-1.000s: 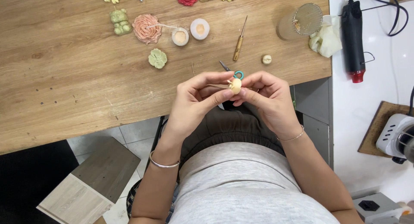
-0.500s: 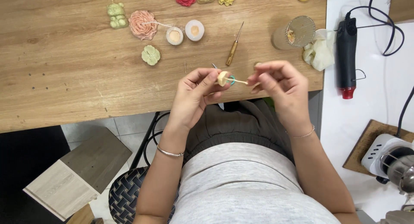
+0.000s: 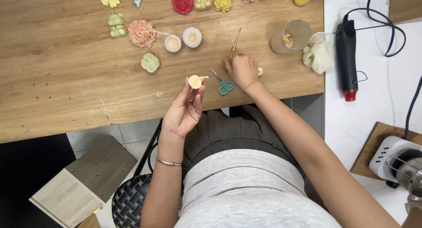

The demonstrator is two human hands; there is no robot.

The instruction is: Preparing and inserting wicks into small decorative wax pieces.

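Across the upper half of the frame lies the wooden table (image 3: 66,78), the largest thing in view. To its right, on a white surface, rests a black heat gun (image 3: 346,56) with a red tip. Along the upper edge of the table sit several moulded flower pieces, among them a red flower (image 3: 182,1) and a pink flower (image 3: 141,33).

In the centre of the frame, the left hand (image 3: 183,111) is raised over the table edge, and its fingertips are closed around a small round cream-coloured candle (image 3: 194,81) with a thin wick standing up. Right of it, the right hand (image 3: 241,69) lies curled on the table, touching the lower end of a thin wooden-handled tool (image 3: 235,41); whether it grasps the tool I cannot tell. Between both hands lie small teal scissors (image 3: 224,84).
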